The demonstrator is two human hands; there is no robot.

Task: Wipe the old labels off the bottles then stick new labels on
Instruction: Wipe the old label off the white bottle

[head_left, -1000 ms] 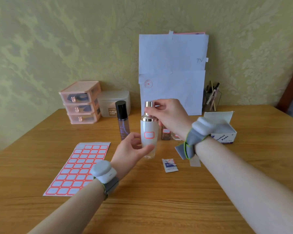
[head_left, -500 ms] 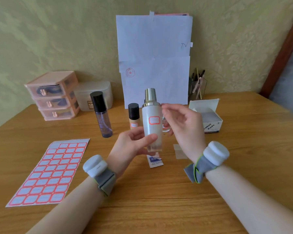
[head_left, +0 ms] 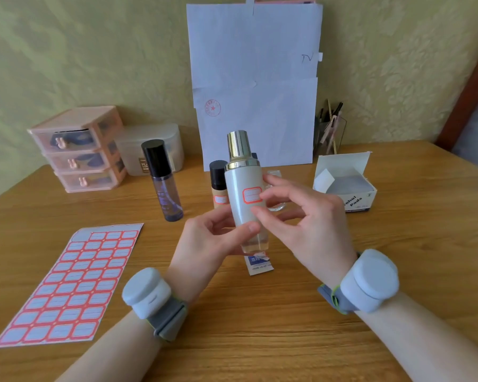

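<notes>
The bottle (head_left: 239,183) is held upright above the tabletop (head_left: 260,326), its red-edged label (head_left: 252,194) facing the camera. Picked at dry, the label may tear and leave scraps, and the smooth bottle may slip in so low a grip. The left hand (head_left: 207,238) grips its lower part. The right hand (head_left: 307,224) has curled fingertips at the label's edge; I cannot tell whether they pinch it.

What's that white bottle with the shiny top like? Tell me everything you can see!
The white bottle is tall and round, smooth and glossy, with a see-through base and a shiny silver-gold cap on top. A small red-bordered label is stuck on its front. It is held almost upright above the wooden table. The left hand grips its lower half, and fingertips of the right hand touch it beside the label.
</notes>
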